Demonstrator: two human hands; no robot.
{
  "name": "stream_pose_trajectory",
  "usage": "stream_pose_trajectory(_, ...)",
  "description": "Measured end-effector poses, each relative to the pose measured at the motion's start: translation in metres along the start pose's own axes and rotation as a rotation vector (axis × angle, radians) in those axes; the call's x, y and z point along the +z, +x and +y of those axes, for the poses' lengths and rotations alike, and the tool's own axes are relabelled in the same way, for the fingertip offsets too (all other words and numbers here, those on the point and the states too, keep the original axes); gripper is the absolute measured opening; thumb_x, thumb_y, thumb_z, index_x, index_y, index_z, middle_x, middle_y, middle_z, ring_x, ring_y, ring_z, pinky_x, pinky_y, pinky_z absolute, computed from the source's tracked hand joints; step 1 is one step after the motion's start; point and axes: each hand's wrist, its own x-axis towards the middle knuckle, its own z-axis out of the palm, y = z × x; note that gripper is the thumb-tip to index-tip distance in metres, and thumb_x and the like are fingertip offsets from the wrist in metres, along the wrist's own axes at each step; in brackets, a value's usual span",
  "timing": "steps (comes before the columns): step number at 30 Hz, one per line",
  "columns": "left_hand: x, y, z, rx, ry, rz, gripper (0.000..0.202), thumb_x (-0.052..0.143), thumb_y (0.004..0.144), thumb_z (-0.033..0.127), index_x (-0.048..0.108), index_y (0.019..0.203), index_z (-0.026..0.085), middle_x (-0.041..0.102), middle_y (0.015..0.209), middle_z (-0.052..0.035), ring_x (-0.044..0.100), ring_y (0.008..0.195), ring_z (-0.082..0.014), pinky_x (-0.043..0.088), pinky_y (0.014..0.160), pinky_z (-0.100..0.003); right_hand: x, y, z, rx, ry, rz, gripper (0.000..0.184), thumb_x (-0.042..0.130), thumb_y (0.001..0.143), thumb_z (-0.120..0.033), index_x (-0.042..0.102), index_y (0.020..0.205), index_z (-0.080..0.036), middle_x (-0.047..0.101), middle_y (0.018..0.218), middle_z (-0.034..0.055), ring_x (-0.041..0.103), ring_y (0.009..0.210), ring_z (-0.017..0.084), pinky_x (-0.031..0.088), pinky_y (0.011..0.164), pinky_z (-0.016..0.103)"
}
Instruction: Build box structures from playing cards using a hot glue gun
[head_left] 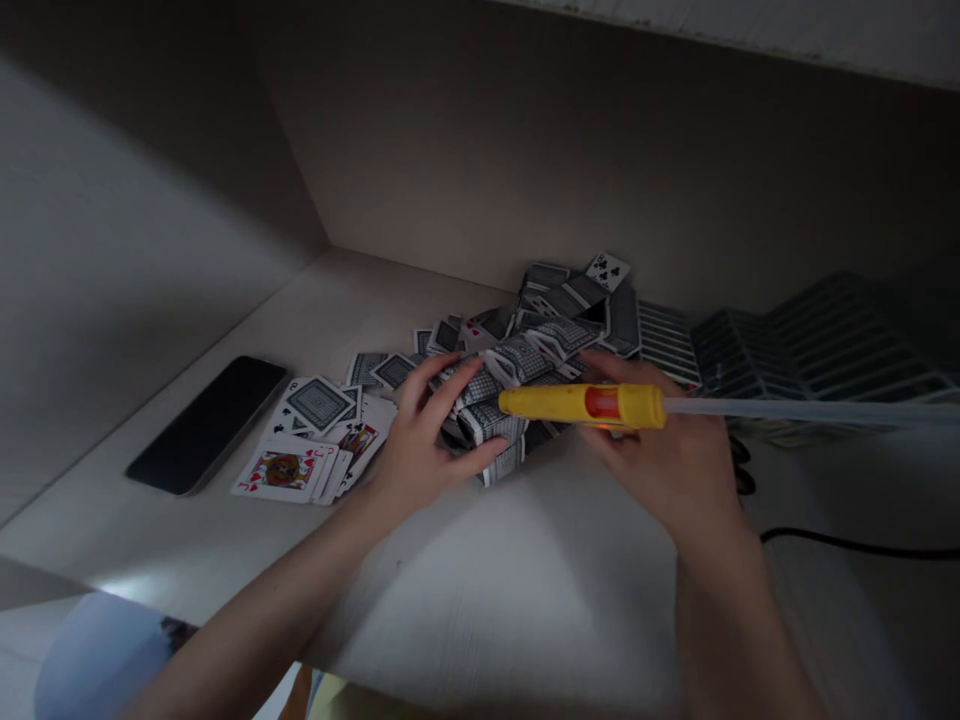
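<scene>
A heap of playing cards (525,350) with grey patterned backs lies in the corner of a pale table (525,590). My left hand (431,430) is curled round a bunch of these cards (491,420) at the heap's near side. My right hand (660,450) reaches into the heap from the right, its fingers bent and partly hidden behind a yellow tube (581,405) with an orange middle that crosses in front of it. Whether the right hand holds cards I cannot make out.
A black phone (206,425) lies at the left, beside face-up cards (296,465) including a jack. Card rows (787,350) stand in a fan at the right. A black cable (855,545) runs off right. Walls close the corner behind.
</scene>
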Motion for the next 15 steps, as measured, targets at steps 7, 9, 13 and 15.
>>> stream_pose_trajectory(7, 0.0012, 0.0004, -0.0004, -0.011, 0.005, 0.007, 0.070, 0.073, 0.073, 0.039, 0.043, 0.134, 0.024, 0.045, 0.130, -0.0103, 0.047, 0.122, -0.0254, 0.039, 0.106, -0.042, -0.0053, 0.0036, -0.0007, 0.007, -0.005, -0.060, 0.038, 0.053, 0.087, -0.026, 0.050, 0.124, -0.023, 0.067, 0.104, 0.0043, 0.067, 0.088, 0.022, 0.054, 0.076, 0.035)
stream_pose_trajectory(9, 0.0012, 0.0006, -0.0007, -0.016, 0.009, 0.011, 0.070, 0.074, 0.072, 0.040, 0.044, 0.133, 0.023, 0.045, 0.130, -0.0104, 0.047, 0.122, -0.0251, 0.039, 0.106, -0.041, -0.0061, 0.0044, -0.0005, 0.011, -0.009, -0.049, 0.036, 0.052, 0.087, -0.026, 0.051, 0.123, -0.024, 0.067, 0.104, 0.0044, 0.067, 0.088, 0.022, 0.054, 0.078, 0.037)
stream_pose_trajectory(13, 0.0008, 0.0010, 0.0001, -0.023, 0.001, 0.012, 0.070, 0.074, 0.072, 0.040, 0.044, 0.133, 0.024, 0.045, 0.130, -0.0100, 0.047, 0.122, -0.0253, 0.039, 0.106, -0.042, -0.0080, 0.0051, 0.0001, 0.003, -0.031, -0.045, 0.035, 0.052, 0.086, -0.021, 0.052, 0.121, -0.024, 0.067, 0.107, 0.0047, 0.068, 0.089, 0.023, 0.055, 0.075, 0.037)
stream_pose_trajectory(15, 0.0005, 0.0010, 0.0010, -0.019, -0.002, 0.016, 0.069, 0.073, 0.073, 0.040, 0.044, 0.133, 0.026, 0.045, 0.130, -0.0095, 0.047, 0.122, -0.0258, 0.040, 0.105, -0.043, -0.0098, 0.0050, -0.0001, -0.021, -0.074, -0.033, 0.035, 0.052, 0.085, -0.020, 0.053, 0.120, -0.022, 0.068, 0.108, 0.0053, 0.067, 0.092, 0.023, 0.055, 0.073, 0.036)
